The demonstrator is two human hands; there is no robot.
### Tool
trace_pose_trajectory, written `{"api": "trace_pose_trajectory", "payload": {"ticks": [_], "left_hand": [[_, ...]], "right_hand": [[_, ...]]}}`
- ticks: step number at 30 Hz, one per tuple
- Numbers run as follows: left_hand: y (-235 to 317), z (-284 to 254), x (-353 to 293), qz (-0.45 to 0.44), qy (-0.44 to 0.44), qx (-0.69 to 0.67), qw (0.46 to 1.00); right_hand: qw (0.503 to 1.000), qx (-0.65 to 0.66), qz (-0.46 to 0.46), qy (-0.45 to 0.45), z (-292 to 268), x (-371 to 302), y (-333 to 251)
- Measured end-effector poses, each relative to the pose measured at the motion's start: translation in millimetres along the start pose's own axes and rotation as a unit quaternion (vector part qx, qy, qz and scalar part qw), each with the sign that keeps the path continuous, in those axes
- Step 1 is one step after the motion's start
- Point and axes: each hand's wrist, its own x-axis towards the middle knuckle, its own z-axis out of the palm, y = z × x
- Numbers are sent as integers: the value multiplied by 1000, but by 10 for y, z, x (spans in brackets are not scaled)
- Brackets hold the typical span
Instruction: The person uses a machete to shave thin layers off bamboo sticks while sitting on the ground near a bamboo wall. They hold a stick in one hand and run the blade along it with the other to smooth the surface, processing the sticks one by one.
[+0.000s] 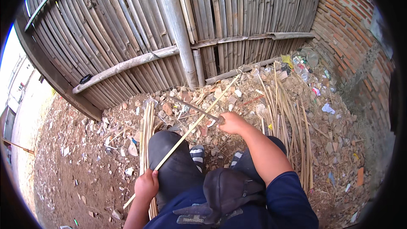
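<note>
My left hand (146,185), low beside my left thigh, is closed round a long pale bamboo strip (178,144). The strip slants up and to the right across my left knee, its far end over the rubble near the fence. In front of my right knee, my right hand (233,123) grips the handle of a knife (193,107). Its dark, narrow blade points up and to the left and crosses the strip. Whether blade and strip touch, I cannot tell.
Bundles of bamboo strips lie to my left (146,131) and right (288,123). A bamboo fence (127,25) stands ahead, with a brick wall (347,29) at the right. Stones and litter (303,70) cover the dirt ground (76,174). My knees are bent.
</note>
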Motion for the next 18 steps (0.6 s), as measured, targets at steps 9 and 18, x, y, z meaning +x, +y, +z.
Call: {"api": "trace_pose_trajectory", "payload": {"ticks": [9,18], "left_hand": [[-115,139,60,33,22,-28,999],[-47,48,21,24,9,-6,1000]], "right_hand": [[998,12,-32,-61,50,12,-19],[996,-41,-79,16,191,-148,-171]]}}
